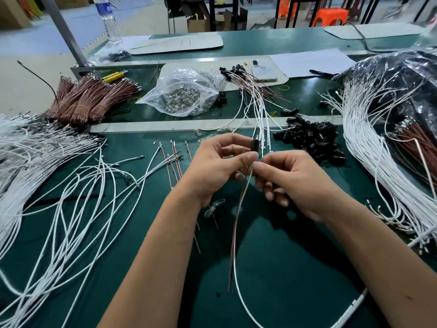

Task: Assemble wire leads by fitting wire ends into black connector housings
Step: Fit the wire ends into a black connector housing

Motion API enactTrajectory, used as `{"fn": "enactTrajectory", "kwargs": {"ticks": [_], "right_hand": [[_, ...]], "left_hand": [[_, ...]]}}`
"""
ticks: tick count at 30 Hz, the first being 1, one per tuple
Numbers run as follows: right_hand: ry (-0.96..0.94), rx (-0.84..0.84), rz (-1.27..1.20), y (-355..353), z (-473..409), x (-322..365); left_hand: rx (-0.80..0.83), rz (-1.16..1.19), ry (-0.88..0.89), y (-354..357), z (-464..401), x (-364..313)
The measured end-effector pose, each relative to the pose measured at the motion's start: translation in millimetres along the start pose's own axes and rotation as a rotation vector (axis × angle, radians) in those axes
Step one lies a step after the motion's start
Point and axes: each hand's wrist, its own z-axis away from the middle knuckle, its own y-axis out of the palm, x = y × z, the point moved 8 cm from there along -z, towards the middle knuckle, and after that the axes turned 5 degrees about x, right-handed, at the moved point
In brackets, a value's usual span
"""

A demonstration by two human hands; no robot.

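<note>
At the centre of the frame both hands meet above the green worktop [295,268]. The left hand [215,164] pinches a small black connector housing [255,146] between thumb and forefinger, holding it upright. The right hand [295,178] pinches the upper ends of two wires just below that housing, its other fingers curled under. From this pinch a white wire [236,278] and a thin brown wire [233,247] hang down toward the lower centre of the frame, side by side. Whether the wire ends are already inside the housing cannot be told; the fingertips hide the joint.

Right of the hands, in mid frame, lies a heap of loose black housings [312,138]. Loose white wires [71,185] spread across the left of the frame, and a thick bundle of white wires [369,138] runs down the right side. Tied bunches of brown wires [87,100] lie at upper left, beside a clear plastic bag of small metal parts [184,93]. Above the hands, finished leads with black ends [246,84] fan out near a white phone [263,71].
</note>
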Motion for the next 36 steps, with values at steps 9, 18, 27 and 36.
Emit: {"fn": "enactTrajectory", "kwargs": {"ticks": [9, 18, 27, 36], "right_hand": [[-0.126, -0.054, 0.023, -11.1, 0.3, 4.1], [-0.161, -0.048, 0.126, -12.8, -0.1, 7.3], [-0.166, -0.086, 0.109, -10.3, 1.6, 6.6], [-0.175, -0.125, 0.105, -14.3, 2.1, 7.2]], "left_hand": [[0.048, 0.015, 0.025, 4.7, 2.2, -6.7], [0.044, 0.006, 0.015, 6.3, 4.3, -7.3], [0.069, 0.082, 0.117, 7.8, 5.2, -15.4], [0.059, 0.022, 0.111, 12.2, 5.9, -15.9]]}}
